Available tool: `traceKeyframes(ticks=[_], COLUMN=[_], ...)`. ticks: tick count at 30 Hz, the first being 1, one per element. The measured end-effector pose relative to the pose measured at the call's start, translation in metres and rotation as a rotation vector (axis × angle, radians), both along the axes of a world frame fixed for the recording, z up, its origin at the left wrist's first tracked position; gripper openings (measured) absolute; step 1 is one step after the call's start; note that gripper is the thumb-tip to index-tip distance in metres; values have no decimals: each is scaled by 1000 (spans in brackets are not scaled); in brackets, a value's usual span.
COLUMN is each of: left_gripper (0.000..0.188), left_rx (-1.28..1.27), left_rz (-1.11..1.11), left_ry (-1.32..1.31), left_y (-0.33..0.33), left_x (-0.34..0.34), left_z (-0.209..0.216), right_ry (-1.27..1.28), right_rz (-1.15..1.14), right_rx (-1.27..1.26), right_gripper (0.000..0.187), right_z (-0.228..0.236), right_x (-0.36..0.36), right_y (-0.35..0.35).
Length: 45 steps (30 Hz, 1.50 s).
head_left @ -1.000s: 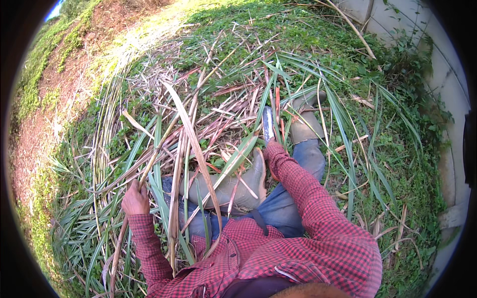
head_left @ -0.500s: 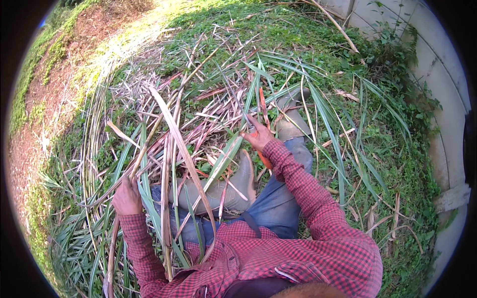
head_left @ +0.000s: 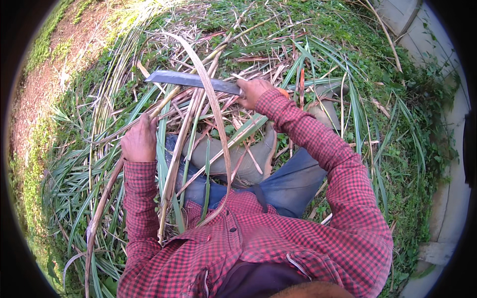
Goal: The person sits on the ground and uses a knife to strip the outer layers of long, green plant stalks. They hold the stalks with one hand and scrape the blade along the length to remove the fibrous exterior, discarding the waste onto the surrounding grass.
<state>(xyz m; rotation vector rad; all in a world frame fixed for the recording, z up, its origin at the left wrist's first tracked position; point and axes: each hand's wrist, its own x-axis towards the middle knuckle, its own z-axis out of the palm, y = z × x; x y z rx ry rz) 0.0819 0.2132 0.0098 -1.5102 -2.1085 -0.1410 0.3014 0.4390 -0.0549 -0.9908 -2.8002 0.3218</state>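
Note:
My left hand [head_left: 140, 140] is closed around a long leafy cane stalk [head_left: 164, 103], which slants away up and to the right. In my right hand [head_left: 254, 93] is a machete [head_left: 169, 77], my fingers wrapped round its mostly hidden handle. Its flat grey blade points left and crosses over the stalk beyond my left hand; whether it touches cannot be told. A long dry leaf [head_left: 218, 109] arches in front of the blade and down to my lap. Green and dry leaves hang from the stalk over my legs.
My boots [head_left: 248, 166] and bent legs lie close under the leaves. Cut stalks [head_left: 107, 84] are piled at the left, with green leaves [head_left: 74, 184] below them. Dry scraps [head_left: 271, 69] cover the grass ahead. A pale wall [head_left: 442, 164] runs along the right.
The machete has swung from pointing away to lying across leftward, over the stalk. My right hand has moved up and slightly left relative to my legs; my left still grips the stalk.

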Motion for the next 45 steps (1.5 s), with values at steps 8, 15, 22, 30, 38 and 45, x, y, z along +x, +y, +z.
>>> traceKeyframes(ticks=[8, 15, 22, 30, 38, 45], left_gripper=[37, 34, 40, 41, 41, 37], left_rx=[-264, -193, -324, -333, -393, -545], left_rz=[211, 168, 209, 434, 538, 630], left_ry=[-227, -229, -550, -986, -965, -1065], left_y=[-16, -78, -75, -212, -243, -202], left_x=[1, -39, -40, -71, -85, -84], left_z=[7, 21, 4, 13, 34, 7], right_ry=[-70, -84, -51, -190, -74, -184], right_rz=[-60, -583, 155, -192, -630, -338], right_rx=[-67, -232, 13, -118, -349, -171], right_gripper=[30, 34, 37, 32, 35, 31], right_z=[2, -78, -33, -77, -113, -131], right_x=[-8, 45, -3, -1, -11, -4], right_y=[13, 117, 5, 69, 128, 102])
